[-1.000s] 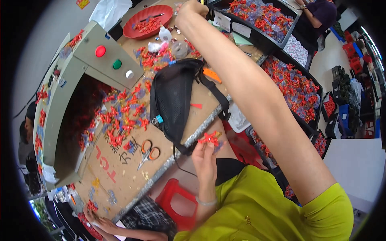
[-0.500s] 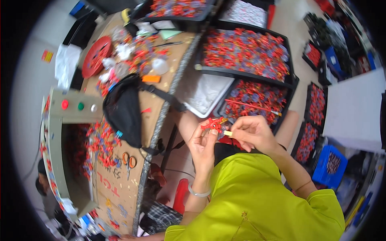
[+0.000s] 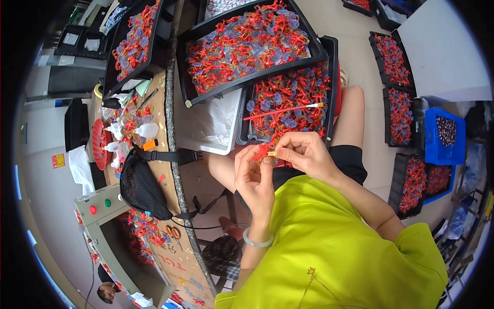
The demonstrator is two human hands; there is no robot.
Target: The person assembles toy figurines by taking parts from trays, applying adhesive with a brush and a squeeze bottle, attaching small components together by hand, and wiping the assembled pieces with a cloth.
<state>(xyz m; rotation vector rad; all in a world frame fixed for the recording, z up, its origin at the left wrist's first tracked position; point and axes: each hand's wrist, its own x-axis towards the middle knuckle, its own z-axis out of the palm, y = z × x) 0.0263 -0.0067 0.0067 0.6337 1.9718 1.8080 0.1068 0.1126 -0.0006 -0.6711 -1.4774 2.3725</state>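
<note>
The left hand (image 3: pixel 256 180) pinched a small red figure (image 3: pixel 264 150) between thumb and fingertips, and the right hand (image 3: pixel 307 154) gripped a short yellow strip (image 3: pixel 271 153) against it, though whether the two actually touched could not be told. A second earlier the right arm had been stretched out over the table (image 3: pixel 186 251); now both hands met above the lap, which suggested that the work had passed from reaching to handling this one piece. The figure sat between the hands, partly covered by fingers. Just beyond it lay a black tray (image 3: pixel 332 77) of red and purple pieces, with a red-handled brush (image 3: pixel 280 112) across them. A white tray (image 3: pixel 216 150) stood to its left, and farther left a black bag (image 3: pixel 144 185) rested on the table.
</note>
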